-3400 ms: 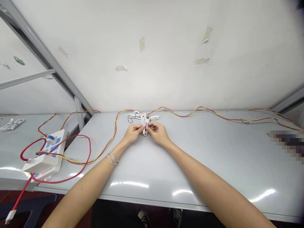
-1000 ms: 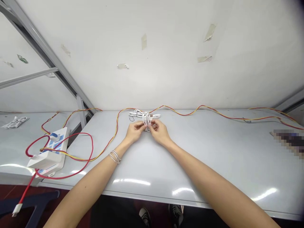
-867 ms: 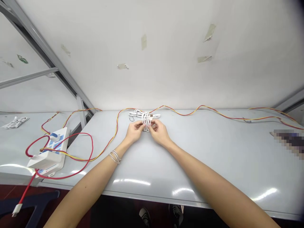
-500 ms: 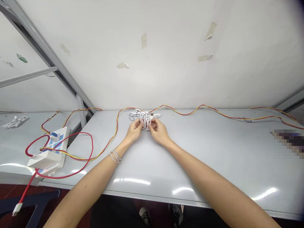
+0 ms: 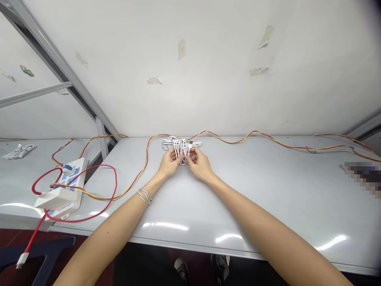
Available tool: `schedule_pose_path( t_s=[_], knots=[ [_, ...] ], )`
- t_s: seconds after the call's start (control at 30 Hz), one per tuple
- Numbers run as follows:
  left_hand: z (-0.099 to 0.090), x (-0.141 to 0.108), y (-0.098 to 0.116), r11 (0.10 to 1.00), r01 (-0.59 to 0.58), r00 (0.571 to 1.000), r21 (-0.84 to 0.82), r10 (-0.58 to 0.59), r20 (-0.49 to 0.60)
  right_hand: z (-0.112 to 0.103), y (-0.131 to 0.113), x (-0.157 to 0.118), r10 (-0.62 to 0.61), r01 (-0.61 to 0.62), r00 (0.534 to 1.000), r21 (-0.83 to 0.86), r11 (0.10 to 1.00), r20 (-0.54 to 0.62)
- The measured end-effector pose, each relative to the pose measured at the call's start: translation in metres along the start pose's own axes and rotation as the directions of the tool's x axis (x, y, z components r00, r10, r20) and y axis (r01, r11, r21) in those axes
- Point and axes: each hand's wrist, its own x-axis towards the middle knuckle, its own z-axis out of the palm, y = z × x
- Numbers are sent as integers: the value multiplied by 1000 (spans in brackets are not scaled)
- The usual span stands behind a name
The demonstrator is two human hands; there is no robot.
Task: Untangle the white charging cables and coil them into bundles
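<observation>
While my fingers (image 5: pixel 177 161) grip it, a white USB cable (image 5: pixel 176 148) sits looped

From the head view, my left hand (image 5: pixel 168 164) and right hand (image 5: pixel 200 165) pinch it from both sides, toward the back of the tabletop (image 5: pixel 256 182); a tied cable bundle (image 5: pixel 168 142) lies just beyond.

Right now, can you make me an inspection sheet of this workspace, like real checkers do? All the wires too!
Surface: grey table, shiny, with light streaks near its front edge.
Job's things: looped white cable in hand; white bundle on the table just behind it.
Clutter: pixelated object at far right, cannot tell what; another white bundle at far left.
Hands: left hand and right hand both pinch the looped white cable.
Cables: red-yellow wire winds across the table; red cord loops by the power strip.
Surroundings: white wall with tape bits; metal frame at left.
</observation>
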Motion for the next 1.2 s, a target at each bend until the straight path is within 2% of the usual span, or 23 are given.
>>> schedule_pose_path(
  t_s=[0.33,0.67,0.9,1.07,1.2],
  knots=[
    [-3,1,-3,1000,6,999,18,-6,-38,0,0,0,0,1,1000,-10,1000,4],
    [-3,0,5,988,61,998,-142,-60,9,0,2,2,-44,45,999,-76,996,10],
    [-1,1,-1,995,-38,999,-89,38,-5,0,4,2,-72,72,997,-90,993,5],
    [-3,3,-5,999,-23,999,-43,22,-24,1,5,3,-69,69,998,-85,994,-7],
    [-3,1,-1,1000,-14,1000,-13,14,4,1,7,3,-84,82,996,-88,993,-13]
  ],
)
